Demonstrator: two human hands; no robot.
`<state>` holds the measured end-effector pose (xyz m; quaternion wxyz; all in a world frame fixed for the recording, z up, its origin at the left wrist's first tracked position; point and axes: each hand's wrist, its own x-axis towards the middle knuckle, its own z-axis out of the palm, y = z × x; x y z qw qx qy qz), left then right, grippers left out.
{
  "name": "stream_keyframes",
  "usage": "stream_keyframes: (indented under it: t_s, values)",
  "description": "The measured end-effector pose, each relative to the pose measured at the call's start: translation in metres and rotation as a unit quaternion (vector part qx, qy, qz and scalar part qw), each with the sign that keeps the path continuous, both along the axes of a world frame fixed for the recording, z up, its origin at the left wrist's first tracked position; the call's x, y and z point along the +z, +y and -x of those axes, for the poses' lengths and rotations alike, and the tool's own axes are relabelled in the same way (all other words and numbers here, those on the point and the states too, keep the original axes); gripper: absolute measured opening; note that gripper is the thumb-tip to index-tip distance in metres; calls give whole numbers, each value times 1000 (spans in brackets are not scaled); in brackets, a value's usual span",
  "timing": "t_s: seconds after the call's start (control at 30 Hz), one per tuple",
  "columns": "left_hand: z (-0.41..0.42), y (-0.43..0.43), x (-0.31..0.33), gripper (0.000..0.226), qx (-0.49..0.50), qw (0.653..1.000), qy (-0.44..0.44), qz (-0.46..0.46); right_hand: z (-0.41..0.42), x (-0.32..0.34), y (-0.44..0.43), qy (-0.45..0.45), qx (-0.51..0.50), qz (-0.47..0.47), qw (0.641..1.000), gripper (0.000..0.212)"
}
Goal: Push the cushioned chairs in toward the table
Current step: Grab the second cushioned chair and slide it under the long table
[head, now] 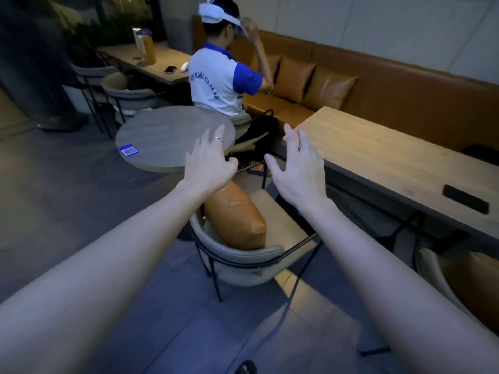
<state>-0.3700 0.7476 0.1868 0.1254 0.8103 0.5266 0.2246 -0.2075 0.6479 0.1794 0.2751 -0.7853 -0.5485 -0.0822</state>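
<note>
Both the left hand and right hand hover spread wide, holding nothing, above the grey curved-back chair with its tan leather cushion. The chair stands at six o'clock from the round grey table, apparently angled. An off-centre push could swing it against the long wooden table at three o'clock.

Dim, bluish light; wide-angle edge distortion
</note>
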Motion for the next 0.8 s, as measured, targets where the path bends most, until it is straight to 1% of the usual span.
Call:
stream_keyframes:
  t_s: [0.13, 0.27, 0.47, 0.57, 0.7, 0.8]
  values:
    - [2, 47, -29, 77, 15, 999, -6, 46, -1, -29, 45, 37, -6, 8, 999, 75]
    - [-2, 87, -59, 76, 18, 995, -2, 97, -6, -67, 74, 87, -29, 49, 995, 76]
    - [1, 128, -110, 86, 9, 982, 21, 186, 2, -123, 91, 157, -66, 110, 979, 80]
    - [9, 147, -135, 93, 6, 973, 32, 227, 13, -151, 93, 203, -102, 129, 965, 84]
    - [20, 178, -167, 84, 14, 963, 42, 266, 31, -181, 90, 264, -172, 128, 940, 95]
    - [27, 203, -190, 86, 3, 952, 60, 300, 48, -196, 83, 282, -241, 103, 923, 103]
